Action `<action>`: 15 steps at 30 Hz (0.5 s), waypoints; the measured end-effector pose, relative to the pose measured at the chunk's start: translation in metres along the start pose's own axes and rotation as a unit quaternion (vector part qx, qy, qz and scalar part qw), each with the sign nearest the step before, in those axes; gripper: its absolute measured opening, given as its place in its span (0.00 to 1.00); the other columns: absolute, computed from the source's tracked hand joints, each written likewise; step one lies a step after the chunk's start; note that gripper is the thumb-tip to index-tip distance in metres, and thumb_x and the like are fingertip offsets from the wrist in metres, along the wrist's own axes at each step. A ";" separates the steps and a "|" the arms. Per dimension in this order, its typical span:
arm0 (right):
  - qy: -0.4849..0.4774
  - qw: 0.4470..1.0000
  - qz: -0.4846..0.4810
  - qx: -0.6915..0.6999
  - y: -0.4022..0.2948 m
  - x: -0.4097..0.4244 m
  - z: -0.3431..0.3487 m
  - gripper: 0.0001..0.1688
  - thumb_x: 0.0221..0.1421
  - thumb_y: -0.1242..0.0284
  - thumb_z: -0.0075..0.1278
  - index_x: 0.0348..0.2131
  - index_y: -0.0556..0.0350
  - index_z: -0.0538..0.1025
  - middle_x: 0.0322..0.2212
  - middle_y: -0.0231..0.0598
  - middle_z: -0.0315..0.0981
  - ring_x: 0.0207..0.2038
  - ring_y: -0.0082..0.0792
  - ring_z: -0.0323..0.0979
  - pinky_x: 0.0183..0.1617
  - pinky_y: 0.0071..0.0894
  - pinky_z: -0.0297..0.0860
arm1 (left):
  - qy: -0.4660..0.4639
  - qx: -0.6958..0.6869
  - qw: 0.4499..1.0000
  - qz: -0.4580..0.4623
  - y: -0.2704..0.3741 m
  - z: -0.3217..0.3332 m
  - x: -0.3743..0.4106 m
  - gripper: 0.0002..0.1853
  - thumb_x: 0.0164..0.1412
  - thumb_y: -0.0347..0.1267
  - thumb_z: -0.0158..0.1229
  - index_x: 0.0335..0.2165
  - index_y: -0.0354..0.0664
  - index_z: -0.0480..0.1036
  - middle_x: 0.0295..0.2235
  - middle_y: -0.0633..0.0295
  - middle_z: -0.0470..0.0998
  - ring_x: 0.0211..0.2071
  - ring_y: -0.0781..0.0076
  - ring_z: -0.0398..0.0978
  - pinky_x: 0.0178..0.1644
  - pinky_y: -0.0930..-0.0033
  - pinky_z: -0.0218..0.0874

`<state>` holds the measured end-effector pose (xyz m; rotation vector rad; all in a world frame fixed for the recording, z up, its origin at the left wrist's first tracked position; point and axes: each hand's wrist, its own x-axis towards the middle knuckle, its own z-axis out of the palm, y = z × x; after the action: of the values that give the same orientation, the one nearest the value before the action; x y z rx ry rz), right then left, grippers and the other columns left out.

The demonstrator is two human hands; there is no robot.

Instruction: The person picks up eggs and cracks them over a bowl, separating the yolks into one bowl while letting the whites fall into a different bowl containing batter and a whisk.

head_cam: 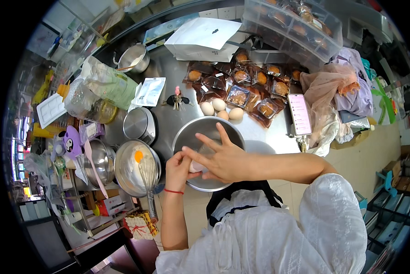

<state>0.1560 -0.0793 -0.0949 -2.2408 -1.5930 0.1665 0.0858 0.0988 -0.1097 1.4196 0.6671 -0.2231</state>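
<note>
Over a large stainless steel bowl [237, 132], my left hand [177, 171] pinches a pale egg [196, 166], mostly covered by fingers. My right hand [222, 159] meets it from the other side, the egg between its thumb and index finger while the other fingers fan out. Whether the shell is cracked is hidden. Several whole eggs [219, 104] lie just behind the bowl. To the left, a second steel bowl [117, 173] contains white powder, a yolk [138, 156] and a wire whisk [149, 174] leaning over its rim.
A digital scale [136, 126], keys [177, 100] and a white packet [151, 91] lie on the steel table. Wrapped pastries [241, 76] spread behind the eggs, near a paper bag [201, 41]. A phone [300, 114] stands at right. A pink spatula [94, 167] rests across nested bowls [104, 154].
</note>
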 end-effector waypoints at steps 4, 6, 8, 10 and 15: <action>-0.128 0.955 0.206 0.170 0.012 0.014 -0.004 0.48 0.50 0.67 0.52 0.62 0.58 0.44 0.34 0.53 0.74 0.56 0.54 0.59 0.60 0.63 0.44 | 0.053 0.092 0.993 0.041 -0.002 -0.002 -0.001 0.10 0.59 0.31 0.52 0.37 0.36 0.71 0.31 0.60 0.76 0.28 0.76 0.75 0.25 0.74 0.71; -0.233 0.923 0.235 0.194 0.022 0.026 0.004 0.49 0.47 0.70 0.54 0.61 0.59 0.45 0.33 0.54 0.74 0.54 0.54 0.61 0.58 0.58 0.51 | 0.058 0.110 0.991 0.054 -0.007 -0.003 -0.001 0.10 0.59 0.30 0.52 0.39 0.38 0.71 0.34 0.61 0.76 0.30 0.77 0.74 0.25 0.76 0.69; -0.314 0.927 0.178 0.103 0.047 0.031 0.043 0.50 0.45 0.73 0.55 0.61 0.60 0.46 0.34 0.55 0.74 0.52 0.53 0.64 0.54 0.53 0.59 | 0.046 0.130 0.987 0.080 -0.006 0.002 -0.002 0.11 0.58 0.29 0.52 0.40 0.38 0.71 0.35 0.62 0.76 0.31 0.77 0.74 0.26 0.76 0.69; -0.261 0.961 0.095 0.003 0.046 0.015 0.064 0.48 0.44 0.74 0.55 0.60 0.61 0.49 0.34 0.54 0.74 0.47 0.50 0.68 0.50 0.46 0.64 | 0.035 0.143 0.985 0.090 -0.005 0.005 -0.004 0.12 0.57 0.28 0.51 0.41 0.39 0.71 0.35 0.63 0.75 0.34 0.78 0.73 0.27 0.76 0.69; -0.123 0.938 0.225 0.235 0.042 0.015 -0.016 0.35 0.44 0.78 0.48 0.54 0.57 0.61 0.34 0.53 0.74 0.44 0.47 0.70 0.45 0.44 0.67 | 0.029 0.100 0.992 0.069 -0.009 -0.007 -0.011 0.11 0.57 0.27 0.50 0.39 0.40 0.72 0.35 0.65 0.75 0.34 0.78 0.74 0.29 0.76 0.69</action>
<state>0.2034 -0.0813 -0.0943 -2.2029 -0.9696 0.8833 0.0706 0.1009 -0.1110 1.6635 0.6023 -0.1428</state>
